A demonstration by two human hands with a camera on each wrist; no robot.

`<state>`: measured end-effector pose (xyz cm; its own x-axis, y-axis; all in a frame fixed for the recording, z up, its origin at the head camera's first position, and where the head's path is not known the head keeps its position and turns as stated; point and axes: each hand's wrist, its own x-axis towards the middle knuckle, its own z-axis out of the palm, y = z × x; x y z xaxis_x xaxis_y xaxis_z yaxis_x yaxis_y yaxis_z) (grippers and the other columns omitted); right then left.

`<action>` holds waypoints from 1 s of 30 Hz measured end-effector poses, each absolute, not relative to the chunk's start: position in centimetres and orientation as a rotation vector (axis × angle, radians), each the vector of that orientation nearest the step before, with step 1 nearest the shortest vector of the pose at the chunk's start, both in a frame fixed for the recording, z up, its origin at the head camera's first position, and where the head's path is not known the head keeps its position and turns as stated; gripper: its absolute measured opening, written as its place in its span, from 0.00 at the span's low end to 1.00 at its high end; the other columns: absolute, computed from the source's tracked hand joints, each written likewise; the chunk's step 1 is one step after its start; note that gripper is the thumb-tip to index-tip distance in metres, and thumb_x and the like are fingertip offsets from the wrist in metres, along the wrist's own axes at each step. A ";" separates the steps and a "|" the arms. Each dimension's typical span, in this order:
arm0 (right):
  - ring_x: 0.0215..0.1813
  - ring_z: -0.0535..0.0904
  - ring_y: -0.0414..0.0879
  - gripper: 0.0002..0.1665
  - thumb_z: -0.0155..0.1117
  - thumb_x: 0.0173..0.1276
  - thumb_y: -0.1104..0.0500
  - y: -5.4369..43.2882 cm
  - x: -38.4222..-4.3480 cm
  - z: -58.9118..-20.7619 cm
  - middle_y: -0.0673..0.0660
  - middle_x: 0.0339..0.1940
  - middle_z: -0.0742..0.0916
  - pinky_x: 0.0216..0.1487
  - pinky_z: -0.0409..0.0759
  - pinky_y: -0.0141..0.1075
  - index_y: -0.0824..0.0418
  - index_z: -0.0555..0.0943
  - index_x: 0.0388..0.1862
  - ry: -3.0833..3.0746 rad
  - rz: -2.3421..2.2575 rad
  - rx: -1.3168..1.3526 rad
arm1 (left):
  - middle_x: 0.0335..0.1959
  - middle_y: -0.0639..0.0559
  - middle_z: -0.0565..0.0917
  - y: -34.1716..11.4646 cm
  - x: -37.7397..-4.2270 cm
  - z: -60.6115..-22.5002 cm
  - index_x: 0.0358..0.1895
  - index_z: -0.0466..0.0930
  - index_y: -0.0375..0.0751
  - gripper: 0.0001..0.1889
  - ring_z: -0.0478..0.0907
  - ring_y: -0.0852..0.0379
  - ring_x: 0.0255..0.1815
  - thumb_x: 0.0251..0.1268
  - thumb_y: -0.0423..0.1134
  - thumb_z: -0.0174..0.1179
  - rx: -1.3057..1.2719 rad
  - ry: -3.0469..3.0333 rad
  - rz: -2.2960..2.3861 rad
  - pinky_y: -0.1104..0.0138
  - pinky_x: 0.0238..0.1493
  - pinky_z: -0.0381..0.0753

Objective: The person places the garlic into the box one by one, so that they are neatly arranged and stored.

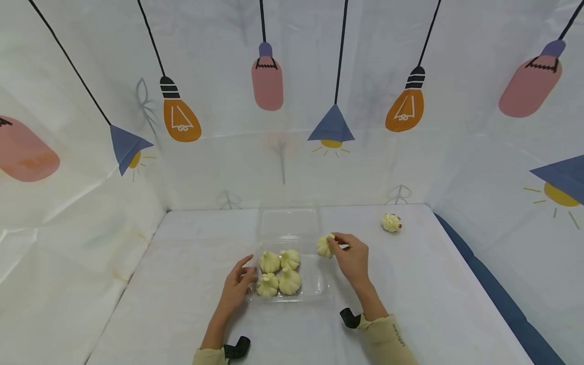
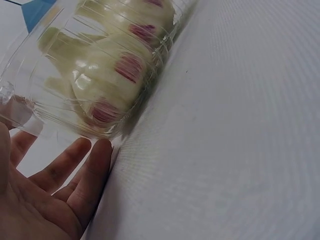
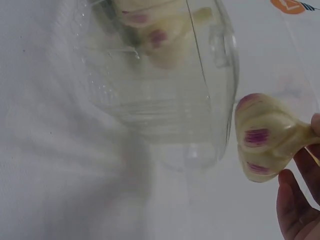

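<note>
A clear plastic clamshell box (image 1: pixel 315 289) lies with its lid (image 1: pixel 289 223) folded back on the white table. Several pale garlic bulbs (image 1: pixel 289 281) sit in its left part; purple patches mark them in the left wrist view. My left hand (image 1: pixel 235 285) is at the box's left side, fingers loosely extended, fingertips (image 2: pixel 102 150) at its wall. My right hand (image 1: pixel 353 258) pinches another garlic bulb (image 3: pixel 262 137) by its stem, just off the box's right rim. One more garlic bulb (image 1: pixel 391 223) lies alone at the back right of the table.
The white table (image 1: pixel 182 284) ends at a white sheet wall (image 1: pixel 219 167) printed with hanging lamps. Sheets also hang at both sides. Dark blue fabric (image 1: pixel 493 294) runs along the right table edge. Black wrist mounts (image 1: pixel 237 348) sit at both sleeves.
</note>
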<state>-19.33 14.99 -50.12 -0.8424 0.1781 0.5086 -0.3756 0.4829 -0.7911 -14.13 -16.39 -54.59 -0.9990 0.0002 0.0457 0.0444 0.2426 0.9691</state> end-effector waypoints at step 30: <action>0.33 0.83 0.43 0.09 0.76 0.57 0.61 12.1 -19.8 -52.5 0.51 0.33 0.88 0.29 0.79 0.34 0.60 0.88 0.38 -2.221 1.409 0.356 | 0.49 0.36 0.80 -16.5 -14.5 -56.3 0.71 0.66 0.45 0.24 0.82 0.44 0.44 0.76 0.42 0.52 -0.006 -2.458 -1.874 0.64 0.31 0.78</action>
<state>-19.77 12.10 -52.46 -0.8497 0.0376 0.5259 -0.4599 0.4351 -0.7741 -14.47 -16.54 -56.34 -0.9987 -0.0276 0.0431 0.0342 0.2652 0.9636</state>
